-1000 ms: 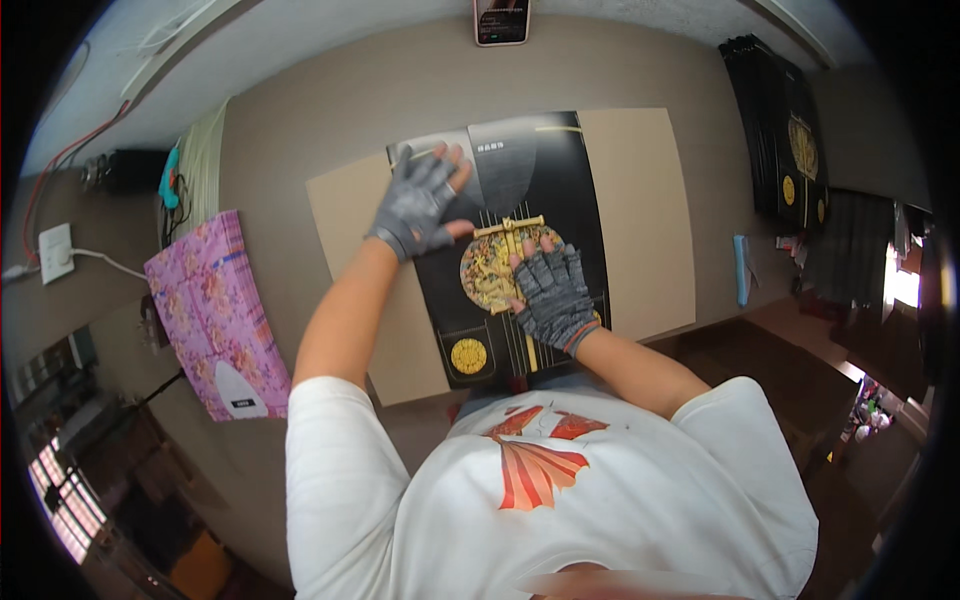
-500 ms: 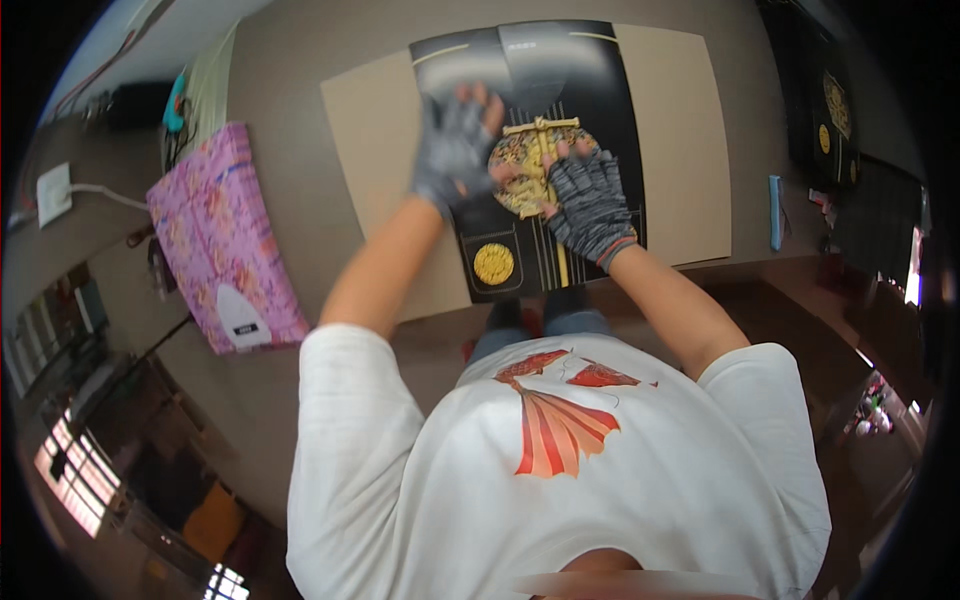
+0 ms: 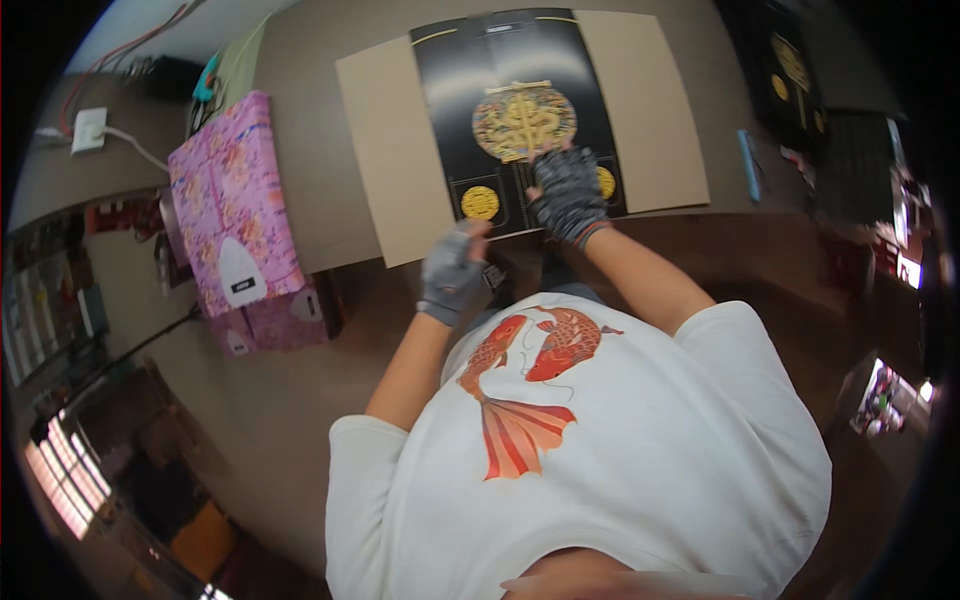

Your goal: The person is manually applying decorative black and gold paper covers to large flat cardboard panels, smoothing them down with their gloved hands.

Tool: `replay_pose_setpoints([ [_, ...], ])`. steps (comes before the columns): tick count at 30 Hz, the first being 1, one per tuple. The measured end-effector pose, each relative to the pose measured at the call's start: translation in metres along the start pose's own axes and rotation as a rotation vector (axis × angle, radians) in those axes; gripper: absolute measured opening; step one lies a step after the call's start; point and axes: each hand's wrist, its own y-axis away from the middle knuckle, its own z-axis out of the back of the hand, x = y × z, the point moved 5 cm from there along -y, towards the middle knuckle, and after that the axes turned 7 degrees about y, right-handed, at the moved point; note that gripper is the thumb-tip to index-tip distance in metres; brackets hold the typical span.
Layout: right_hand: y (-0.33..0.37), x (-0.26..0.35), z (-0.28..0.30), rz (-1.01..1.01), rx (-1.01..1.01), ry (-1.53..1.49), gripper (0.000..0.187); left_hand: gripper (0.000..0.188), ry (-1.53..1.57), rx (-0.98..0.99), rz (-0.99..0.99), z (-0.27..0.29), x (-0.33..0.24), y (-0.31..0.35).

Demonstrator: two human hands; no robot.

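A glossy black printed sheet (image 3: pixel 455 80) with gold ornaments lies over the middle of a tan cardboard sheet (image 3: pixel 385 130). It carries a round gold dragon emblem near its middle and gold medallions near its close edge. My right hand (image 3: pixel 572 190), in a dark grey fingerless knitted glove, rests flat on the black sheet just below the emblem, fingers stretched out. My left hand (image 3: pixel 455 270), in a lighter grey fingerless glove, is at the near edge, below the left medallion. Its fingers are curled in; whether they pinch the edge is hidden.
On the left, a stack of pink floral folded boxes (image 3: pixel 235 200) stands at the table's edge, beside a white socket box (image 3: pixel 89 131) with a cable. A blue strip-like object (image 3: pixel 748 165) lies at the right. Black gold-printed pieces (image 3: pixel 775 70) are at the far right.
My left hand has come from the upper left of the black sheet down to its near edge. My right hand stays on the sheet, now below the emblem. The view has shifted.
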Motion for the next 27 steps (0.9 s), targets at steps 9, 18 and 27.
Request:
replay_pose_setpoints([
  [9,0.072,-0.001,0.012,0.149,-0.076,-0.074,0.061,0.038,0.164,-0.03,0.628,0.009,0.054,-0.027],
  [18,0.045,-0.002,0.042,0.072,0.237,-0.189,0.063,0.043,0.351,0.105,0.981,0.005,0.072,-0.035],
  [27,-0.006,0.01,0.071,0.331,0.531,0.059,0.072,0.037,0.366,0.064,0.986,0.006,0.065,-0.04],
])
